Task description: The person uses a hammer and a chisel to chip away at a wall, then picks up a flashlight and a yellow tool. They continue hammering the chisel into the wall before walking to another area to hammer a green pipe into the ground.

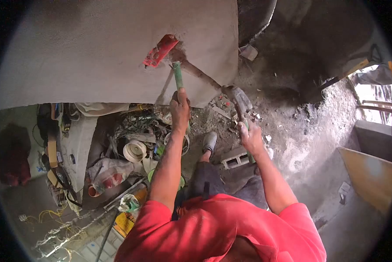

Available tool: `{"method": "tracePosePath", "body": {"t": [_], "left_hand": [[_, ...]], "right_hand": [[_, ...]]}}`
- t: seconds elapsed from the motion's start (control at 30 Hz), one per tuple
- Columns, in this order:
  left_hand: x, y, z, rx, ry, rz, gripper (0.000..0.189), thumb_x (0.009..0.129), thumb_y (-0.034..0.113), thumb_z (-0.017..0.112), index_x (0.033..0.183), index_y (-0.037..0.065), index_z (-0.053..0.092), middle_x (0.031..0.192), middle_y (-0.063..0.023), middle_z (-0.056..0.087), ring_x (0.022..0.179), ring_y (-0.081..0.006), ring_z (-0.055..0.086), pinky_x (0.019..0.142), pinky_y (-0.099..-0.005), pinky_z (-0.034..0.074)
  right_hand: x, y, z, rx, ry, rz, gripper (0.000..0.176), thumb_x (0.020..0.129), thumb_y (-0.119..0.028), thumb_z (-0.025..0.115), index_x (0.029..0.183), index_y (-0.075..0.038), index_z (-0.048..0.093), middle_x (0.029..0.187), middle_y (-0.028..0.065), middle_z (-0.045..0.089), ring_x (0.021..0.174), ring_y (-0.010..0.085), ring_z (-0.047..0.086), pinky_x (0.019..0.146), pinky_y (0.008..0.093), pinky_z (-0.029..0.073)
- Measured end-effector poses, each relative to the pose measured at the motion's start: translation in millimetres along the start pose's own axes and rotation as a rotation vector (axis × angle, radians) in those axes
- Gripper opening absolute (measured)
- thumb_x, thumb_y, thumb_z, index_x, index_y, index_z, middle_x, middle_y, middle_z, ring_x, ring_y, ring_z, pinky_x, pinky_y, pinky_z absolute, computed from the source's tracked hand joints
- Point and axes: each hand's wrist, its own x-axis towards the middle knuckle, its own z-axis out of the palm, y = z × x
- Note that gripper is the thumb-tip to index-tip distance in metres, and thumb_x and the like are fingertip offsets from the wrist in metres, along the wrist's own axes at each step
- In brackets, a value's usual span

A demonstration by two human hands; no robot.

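Note:
My left hand [181,104] is closed around a green rod [177,73] with a hole near its upper end. Just past that end, a red piece [162,50] sits against the pale wall [95,52], with rough dark plaster beside it. In my right hand [251,134] is a green-handled hammer [241,99], its greyish head raised and slightly blurred. Both hands are out in front of my body, the right one lower and apart from the left. Shadows of the tools fall across the wall.
A hollow concrete block [234,159] lies near my feet on rubble-strewn ground. To the left are a white round container [134,151], sacks [111,172] and tangled scrap. A wooden board [370,174] leans at the right; a yellow-handled tool [355,67] stands at the upper right.

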Motion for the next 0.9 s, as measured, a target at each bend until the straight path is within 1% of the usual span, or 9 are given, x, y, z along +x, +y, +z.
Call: {"method": "tracePosePath", "body": {"t": [0.1, 0.17, 0.27, 0.4, 0.47, 0.53, 0.57, 0.67, 0.9], "left_hand": [[11, -23, 2, 0.082, 0.002, 0.224, 0.05, 0.1, 0.053, 0.049, 0.081, 0.006, 0.05, 0.056, -0.0019, 0.043, 0.044, -0.0159, 0.043, 0.044, -0.035, 0.037], [12, -21, 7, 0.54, 0.23, 0.689, 0.046, 0.1, 0.046, 0.052, 0.085, 0.002, 0.051, 0.057, -0.0143, 0.052, 0.05, -0.0334, 0.054, 0.05, -0.0436, 0.043], [14, -21, 0, 0.716, 0.218, 0.473, 0.039, 0.098, 0.039, 0.056, 0.087, 0.002, 0.053, 0.066, -0.0246, 0.058, 0.063, -0.046, 0.06, 0.055, -0.0509, 0.045], [24, -25, -16, 0.91, 0.195, 0.568, 0.036, 0.097, 0.037, 0.057, 0.084, 0.004, 0.054, 0.071, -0.0231, 0.063, 0.066, -0.0429, 0.064, 0.054, -0.0512, 0.047], [32, -30, -20, 0.911, 0.184, 0.605, 0.036, 0.097, 0.039, 0.056, 0.084, 0.005, 0.054, 0.071, -0.0212, 0.064, 0.064, -0.0416, 0.064, 0.053, -0.0494, 0.049], [24, -23, -16, 1.065, 0.201, 0.595, 0.037, 0.097, 0.041, 0.054, 0.085, 0.006, 0.054, 0.069, -0.0198, 0.064, 0.062, -0.0413, 0.064, 0.052, -0.048, 0.05], [23, -22, -11, 1.04, 0.187, 0.508, 0.04, 0.097, 0.043, 0.054, 0.087, 0.004, 0.056, 0.071, -0.0256, 0.062, 0.071, -0.048, 0.061, 0.058, -0.0538, 0.046], [21, -15, -10, 1.002, 0.181, 0.623, 0.034, 0.098, 0.04, 0.054, 0.087, 0.008, 0.055, 0.066, -0.0209, 0.063, 0.062, -0.0416, 0.064, 0.051, -0.0492, 0.049], [8, 2, -24, 0.943, 0.091, 0.61, 0.033, 0.095, 0.037, 0.06, 0.083, 0.007, 0.053, 0.064, -0.0196, 0.063, 0.061, -0.0405, 0.064, 0.052, -0.0492, 0.048]], "right_hand": [[-7, -17, -9, 0.023, -0.094, -0.028, 0.05, 0.093, -0.05, 0.056, 0.091, 0.0, 0.059, 0.071, 0.0249, 0.057, 0.067, 0.043, 0.059, 0.064, 0.0467, 0.046], [-4, -30, -14, 0.027, -0.104, -0.112, 0.048, 0.093, -0.048, 0.057, 0.09, 0.0, 0.059, 0.07, 0.0244, 0.056, 0.067, 0.0426, 0.059, 0.063, 0.0461, 0.046], [6, -40, -9, 0.01, -0.093, -0.304, 0.044, 0.088, -0.046, 0.064, 0.085, -0.002, 0.058, 0.069, 0.0219, 0.056, 0.065, 0.0411, 0.059, 0.06, 0.0433, 0.047], [37, -29, 20, 0.168, -0.042, -0.519, 0.046, 0.078, -0.047, 0.074, 0.08, -0.004, 0.057, 0.072, 0.0193, 0.06, 0.066, 0.0414, 0.06, 0.058, 0.0426, 0.048], [71, -1, 50, -0.149, -0.012, -0.482, 0.044, 0.079, -0.045, 0.074, 0.084, -0.003, 0.06, 0.074, 0.0221, 0.061, 0.068, 0.0424, 0.061, 0.059, 0.0436, 0.049], [92, -8, 62, -0.15, -0.024, -0.353, 0.044, 0.079, -0.044, 0.074, 0.086, -0.002, 0.061, 0.075, 0.0231, 0.061, 0.068, 0.0429, 0.062, 0.06, 0.0442, 0.049], [100, -14, 62, -0.161, -0.012, -0.245, 0.043, 0.079, -0.043, 0.074, 0.088, -0.002, 0.062, 0.075, 0.024, 0.062, 0.068, 0.0435, 0.062, 0.06, 0.0447, 0.049], [70, -17, 56, 0.124, 0.03, -0.255, 0.04, 0.081, -0.04, 0.073, 0.087, -0.002, 0.061, 0.074, 0.024, 0.061, 0.067, 0.0435, 0.062, 0.061, 0.0455, 0.049], [26, -27, 26, 0.14, -0.017, -0.507, 0.035, 0.075, -0.032, 0.074, 0.085, -0.002, 0.062, 0.067, 0.0154, 0.056, 0.06, 0.0364, 0.06, 0.058, 0.0388, 0.047]]}}
